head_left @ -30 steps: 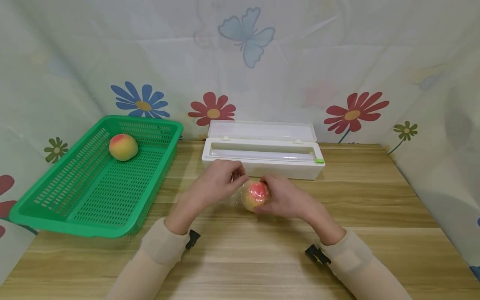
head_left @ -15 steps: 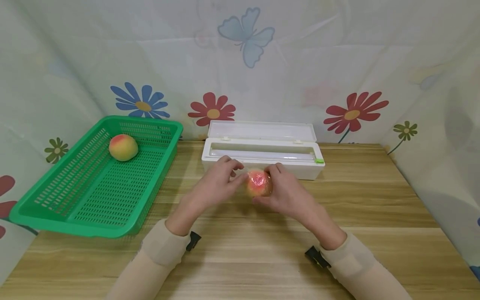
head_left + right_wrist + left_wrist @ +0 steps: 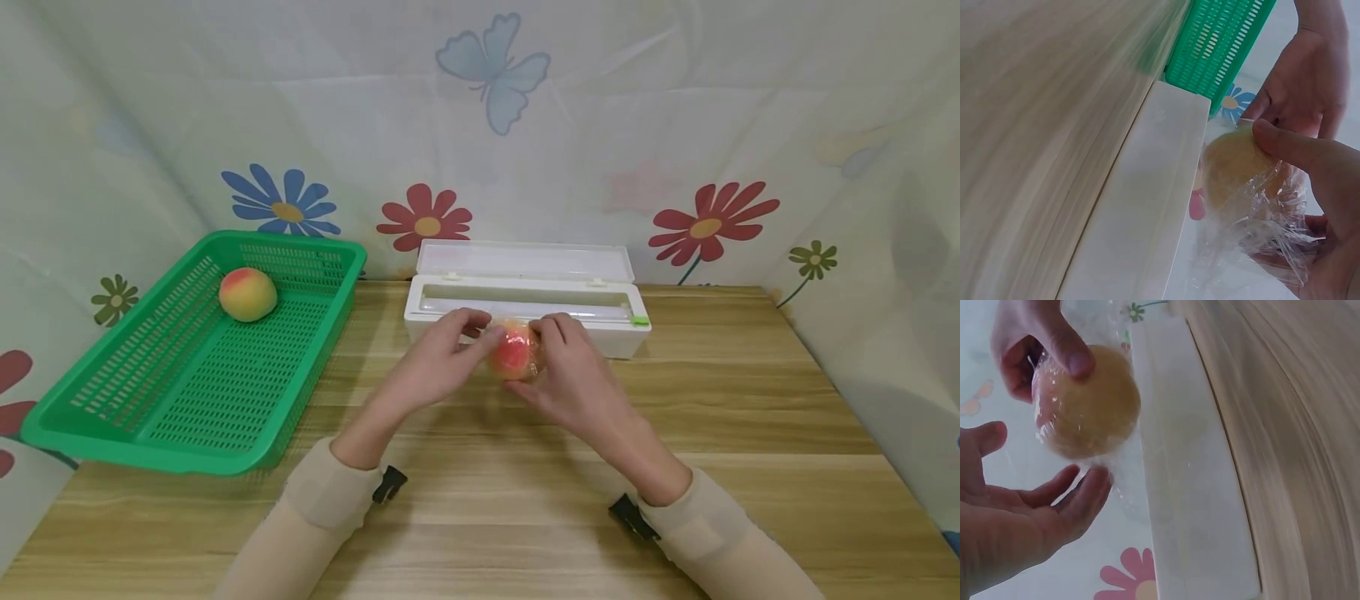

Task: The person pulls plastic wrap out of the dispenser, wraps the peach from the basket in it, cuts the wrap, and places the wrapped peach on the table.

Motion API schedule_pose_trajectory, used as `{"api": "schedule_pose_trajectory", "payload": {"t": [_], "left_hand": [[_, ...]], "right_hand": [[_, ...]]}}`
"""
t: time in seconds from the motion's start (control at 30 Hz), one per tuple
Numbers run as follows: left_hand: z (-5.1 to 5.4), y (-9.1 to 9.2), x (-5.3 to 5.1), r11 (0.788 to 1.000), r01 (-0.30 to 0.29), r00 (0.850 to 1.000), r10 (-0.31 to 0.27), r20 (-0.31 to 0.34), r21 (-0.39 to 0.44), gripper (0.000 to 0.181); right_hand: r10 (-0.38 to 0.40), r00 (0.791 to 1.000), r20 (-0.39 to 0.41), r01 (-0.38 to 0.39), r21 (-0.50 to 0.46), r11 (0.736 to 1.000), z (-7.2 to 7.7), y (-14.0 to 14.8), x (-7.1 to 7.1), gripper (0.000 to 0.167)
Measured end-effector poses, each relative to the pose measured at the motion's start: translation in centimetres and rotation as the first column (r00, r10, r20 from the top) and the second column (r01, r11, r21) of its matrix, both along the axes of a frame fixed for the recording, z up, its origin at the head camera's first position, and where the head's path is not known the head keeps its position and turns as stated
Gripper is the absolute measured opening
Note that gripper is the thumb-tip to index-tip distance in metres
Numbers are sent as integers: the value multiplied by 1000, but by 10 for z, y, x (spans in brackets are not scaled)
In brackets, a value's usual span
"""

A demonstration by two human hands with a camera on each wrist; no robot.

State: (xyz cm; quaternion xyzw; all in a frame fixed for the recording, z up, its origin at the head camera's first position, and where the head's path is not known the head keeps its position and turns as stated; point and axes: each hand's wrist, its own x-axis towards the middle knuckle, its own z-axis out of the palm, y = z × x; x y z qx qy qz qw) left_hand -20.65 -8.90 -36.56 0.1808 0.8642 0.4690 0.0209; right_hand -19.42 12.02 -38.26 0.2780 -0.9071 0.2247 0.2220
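A red-and-yellow peach in clear, crinkled plastic wrap is held up off the table, in front of the white box. My right hand grips it from the right, thumb on the peach and fingers round the bunched wrap in the right wrist view. On the other side is my left hand, its fingers loosely bent and the thumb standing apart. Its fingertips are at the wrap beside the peach; whether they press on it I cannot tell. Part of the peach is hidden behind my right fingers.
The long white cling-film box stands behind my hands, its lid raised and a film roll inside. At the left, a green basket holds another peach. A flowered cloth hangs behind the wooden table.
The wrapped peach has risen from near the tabletop toward the box, turning so more of its red side shows. My right hand has moved with it; the left hand has stayed close beside it.
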Motion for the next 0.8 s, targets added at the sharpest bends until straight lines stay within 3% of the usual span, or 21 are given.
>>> {"api": "schedule_pose_trajectory", "payload": {"t": [0.27, 0.57, 0.8], "left_hand": [[2, 8, 3, 989, -17, 1000, 18, -9, 149, 60], [4, 13, 7, 953, -122, 992, 127, 2, 276, 69], [4, 9, 6, 944, -79, 997, 77, 21, 320, 69]], "right_hand": [[19, 984, -177, -25, -29, 999, -3, 0, 1, 82], [71, 952, -298, -90, -51, 995, -3, -1, 2, 84], [92, 927, -363, -124, -65, 990, -5, -2, 1, 84]]}}
